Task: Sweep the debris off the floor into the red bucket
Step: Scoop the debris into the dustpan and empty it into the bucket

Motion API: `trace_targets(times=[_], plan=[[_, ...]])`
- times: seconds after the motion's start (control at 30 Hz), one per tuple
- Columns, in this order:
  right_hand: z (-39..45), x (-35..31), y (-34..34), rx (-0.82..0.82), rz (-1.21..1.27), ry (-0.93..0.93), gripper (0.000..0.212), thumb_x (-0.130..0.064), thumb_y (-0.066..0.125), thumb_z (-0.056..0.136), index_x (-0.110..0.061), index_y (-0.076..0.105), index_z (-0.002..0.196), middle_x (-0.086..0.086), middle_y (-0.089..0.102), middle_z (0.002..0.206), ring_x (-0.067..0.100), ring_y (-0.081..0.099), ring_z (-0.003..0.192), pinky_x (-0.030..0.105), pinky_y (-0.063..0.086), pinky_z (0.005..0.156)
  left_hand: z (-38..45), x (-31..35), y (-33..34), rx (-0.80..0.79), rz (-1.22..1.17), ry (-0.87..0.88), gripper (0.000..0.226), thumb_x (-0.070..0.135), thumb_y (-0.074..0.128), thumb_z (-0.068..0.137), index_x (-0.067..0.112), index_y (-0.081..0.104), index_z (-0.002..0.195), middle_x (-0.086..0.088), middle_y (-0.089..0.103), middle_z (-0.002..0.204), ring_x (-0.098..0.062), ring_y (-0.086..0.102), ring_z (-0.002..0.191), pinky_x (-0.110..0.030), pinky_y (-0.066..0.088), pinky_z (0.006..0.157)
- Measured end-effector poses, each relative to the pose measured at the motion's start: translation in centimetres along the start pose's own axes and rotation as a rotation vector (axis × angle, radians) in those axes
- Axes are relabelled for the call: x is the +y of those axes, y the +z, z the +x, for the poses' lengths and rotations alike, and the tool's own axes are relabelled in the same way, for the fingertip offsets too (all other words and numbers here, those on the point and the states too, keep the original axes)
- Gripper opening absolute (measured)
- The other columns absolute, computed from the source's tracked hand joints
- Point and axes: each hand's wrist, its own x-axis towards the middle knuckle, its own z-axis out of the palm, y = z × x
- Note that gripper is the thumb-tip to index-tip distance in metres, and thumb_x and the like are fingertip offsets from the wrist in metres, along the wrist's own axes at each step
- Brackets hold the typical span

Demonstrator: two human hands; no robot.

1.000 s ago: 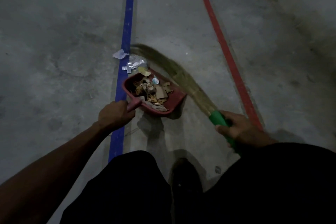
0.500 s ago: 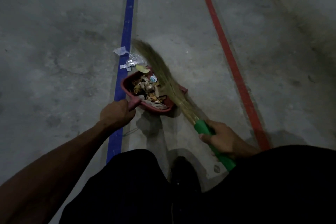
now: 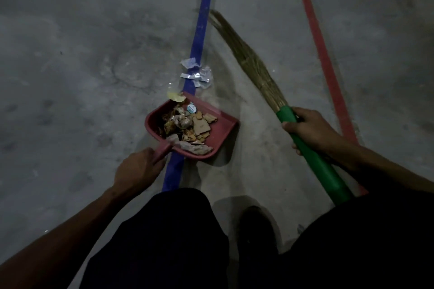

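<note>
Left hand (image 3: 138, 169) grips the red plastic dustpan (image 3: 220, 129) by its handle; right hand (image 3: 312, 129) grips the green-handled straw broom (image 3: 256, 65). Crumpled pale paper scraps (image 3: 197, 73) look light, flyaway.

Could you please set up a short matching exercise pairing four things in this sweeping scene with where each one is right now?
Things:
1. dustpan handle
2. broom handle
3. cardboard scraps
4. white wrappers

Places:
A. on the floor by the blue line
B. in the right hand
C. inside the red dustpan
D. in the left hand

Pairs: 1-D, 2-B, 3-C, 4-A
</note>
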Motion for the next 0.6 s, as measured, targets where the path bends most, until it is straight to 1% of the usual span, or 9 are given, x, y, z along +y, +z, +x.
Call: trace_targets(times=[0.07, 0.13, 0.23, 0.33, 0.43, 0.5, 0.57, 0.6], plan=[[2.5, -1.6, 1.8, -0.052, -0.055, -0.022, 0.041, -0.026, 0.062, 0.088, -0.029, 0.055, 0.128, 0.011, 0.065, 0.090, 0.023, 0.065, 0.058, 0.029, 0.051, 0.047, -0.6, -1.6, -0.4, 0.036, 0.012, -0.044, 0.033, 0.047, 0.058, 0.091, 0.016, 0.051, 0.080, -0.005, 0.052, 0.072, -0.036, 0.064, 0.077, -0.030, 0.036, 0.057], [5.3, -3.3, 3.4, -0.087, -0.125, -0.052, 0.043, -0.027, 0.061, 0.089, -0.024, 0.053, 0.131, 0.010, 0.064, 0.091, 0.025, 0.066, 0.062, 0.027, 0.051, 0.046, -0.9, -3.1, -0.8, 0.064, 0.015, -0.087, 0.034, 0.047, 0.059, 0.090, 0.017, 0.050, 0.077, -0.006, 0.053, 0.070, -0.036, 0.063, 0.074, -0.030, 0.034, 0.056], [9.7, -6.3, 5.3, -0.131, -0.285, -0.095, 0.047, -0.027, 0.058, 0.091, -0.016, 0.049, 0.136, 0.010, 0.061, 0.094, 0.024, 0.066, 0.064, 0.024, 0.048, 0.042, -0.3, -4.7, -1.4, 0.077, 0.032, -0.121, 0.035, 0.048, 0.059, 0.089, 0.018, 0.049, 0.076, -0.010, 0.058, 0.073, -0.034, 0.061, 0.070, -0.031, 0.036, 0.056], [12.3, -8.2, 6.4, -0.167, -0.461, -0.090, 0.046, -0.023, 0.058, 0.093, -0.009, 0.046, 0.136, 0.011, 0.058, 0.093, 0.024, 0.066, 0.065, 0.023, 0.048, 0.040, 0.8, -5.3, -1.7, 0.082, 0.059, -0.137, 0.033, 0.048, 0.059, 0.089, 0.018, 0.050, 0.077, -0.004, 0.051, 0.069, -0.029, 0.056, 0.066, -0.030, 0.035, 0.056], [11.6, -7.5, 7.4, -0.237, -0.596, -0.092, 0.040, -0.020, 0.056, 0.094, -0.008, 0.048, 0.131, 0.015, 0.060, 0.097, 0.023, 0.064, 0.064, 0.024, 0.048, 0.040, 2.3, -4.9, -2.0, 0.078, 0.050, -0.159, 0.032, 0.047, 0.059, 0.089, 0.017, 0.051, 0.080, -0.003, 0.049, 0.071, -0.029, 0.056, 0.069, -0.029, 0.033, 0.057], [9.8, -6.0, 7.9, -0.288, -0.666, -0.158, 0.040, -0.022, 0.055, 0.094, -0.009, 0.048, 0.131, 0.014, 0.062, 0.105, 0.020, 0.065, 0.065, 0.027, 0.053, 0.049, 3.1, -4.3, -2.1, 0.081, 0.031, -0.173, 0.030, 0.046, 0.058, 0.089, 0.018, 0.051, 0.081, -0.003, 0.049, 0.073, -0.029, 0.057, 0.071, -0.029, 0.034, 0.057], [7.5, -4.6, 8.0, -0.352, -0.668, -0.196, 0.043, -0.025, 0.054, 0.095, -0.012, 0.047, 0.136, 0.011, 0.061, 0.106, 0.018, 0.065, 0.066, 0.033, 0.058, 0.059, 3.7, -3.8, -2.3, 0.082, 0.032, -0.176, 0.030, 0.045, 0.057, 0.090, 0.017, 0.051, 0.081, -0.004, 0.050, 0.075, -0.030, 0.060, 0.074, -0.029, 0.036, 0.058], [6.4, -4.0, 7.9, -0.385, -0.650, -0.198, 0.045, -0.026, 0.054, 0.096, -0.015, 0.045, 0.138, 0.010, 0.061, 0.105, 0.018, 0.066, 0.067, 0.035, 0.059, 0.059, 4.0, -3.5, -2.5, 0.080, 0.038, -0.179, 0.030, 0.045, 0.057, 0.090, 0.017, 0.052, 0.082, -0.004, 0.051, 0.076, -0.030, 0.061, 0.075, -0.028, 0.037, 0.059]])
